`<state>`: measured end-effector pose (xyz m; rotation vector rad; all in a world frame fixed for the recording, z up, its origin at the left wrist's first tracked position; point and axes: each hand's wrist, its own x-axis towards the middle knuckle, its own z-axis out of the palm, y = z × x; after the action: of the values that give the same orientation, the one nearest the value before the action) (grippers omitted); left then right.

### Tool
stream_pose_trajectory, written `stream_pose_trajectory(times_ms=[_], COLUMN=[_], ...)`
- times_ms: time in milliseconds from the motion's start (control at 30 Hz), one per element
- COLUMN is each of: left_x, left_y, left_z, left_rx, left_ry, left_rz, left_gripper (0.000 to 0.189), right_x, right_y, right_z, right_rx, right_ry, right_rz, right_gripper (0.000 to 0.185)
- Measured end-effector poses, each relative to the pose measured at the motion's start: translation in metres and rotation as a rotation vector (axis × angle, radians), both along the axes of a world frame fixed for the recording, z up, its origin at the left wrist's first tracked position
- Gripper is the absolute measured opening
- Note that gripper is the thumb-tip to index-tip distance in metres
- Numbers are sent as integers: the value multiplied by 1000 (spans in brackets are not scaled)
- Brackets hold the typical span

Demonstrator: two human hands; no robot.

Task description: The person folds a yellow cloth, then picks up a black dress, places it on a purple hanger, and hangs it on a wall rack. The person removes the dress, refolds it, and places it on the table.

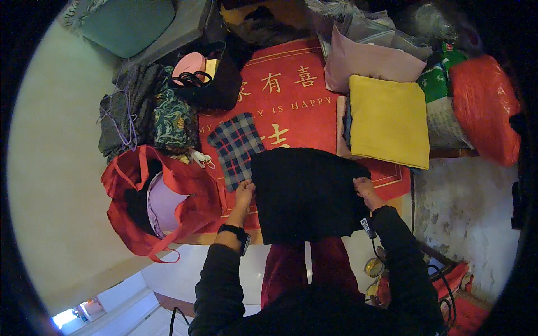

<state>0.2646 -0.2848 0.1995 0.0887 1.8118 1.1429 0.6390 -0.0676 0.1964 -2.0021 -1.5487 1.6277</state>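
Observation:
A wide piece of black cloth [309, 195] is spread between my hands, its lower edge hanging over the front of the surface. My left hand [245, 194] grips its left edge. On the right, my right hand [365, 191] pinches the opposite edge. Beside my left hand lies a plaid cloth [237, 145] in navy, grey and red, partly meeting the black cloth. Both lie over a red mat [294, 113] with gold printed writing. A folded yellow cloth [388, 122] tops a stack of folded fabric beyond my right hand.
A red tote bag [197, 193] holding a lilac object [166, 203] stands at the left. Behind it are a dark open container [222, 80] with black-handled scissors [191, 80] and purple wire hangers [128, 109]. Plastic bags and a red plastic-wrapped bundle [485, 109] line the right.

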Motion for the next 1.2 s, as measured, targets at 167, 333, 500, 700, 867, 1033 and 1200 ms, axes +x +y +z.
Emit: stream_pose_trajectory(times_ms=[167,333,500,700,867,1033,1200], left_x=[-2,-6,-8,33,44,48,85], left_y=[50,86,79,6,-55,-112,-154], left_z=[5,-5,-4,111,166,192,258], left_rx=[0,-57,232,321,264,499,576], left_ry=[21,-222,-599,-802,-519,-55,-147], left_rz=[10,178,394,252,-26,-157,103], left_gripper=[41,49,30,22,23,21,18], right_x=[-22,-31,-8,47,96,124,145], right_y=[17,27,23,-27,-70,-103,-126], right_z=[-3,-19,-6,81,171,249,321], right_rx=[-282,-321,-351,-396,-356,-180,124], right_ry=[114,309,876,1129,775,625,651], right_rz=[-328,-646,-766,-727,-420,-334,-222], right_gripper=[29,26,16,21,27,30,29])
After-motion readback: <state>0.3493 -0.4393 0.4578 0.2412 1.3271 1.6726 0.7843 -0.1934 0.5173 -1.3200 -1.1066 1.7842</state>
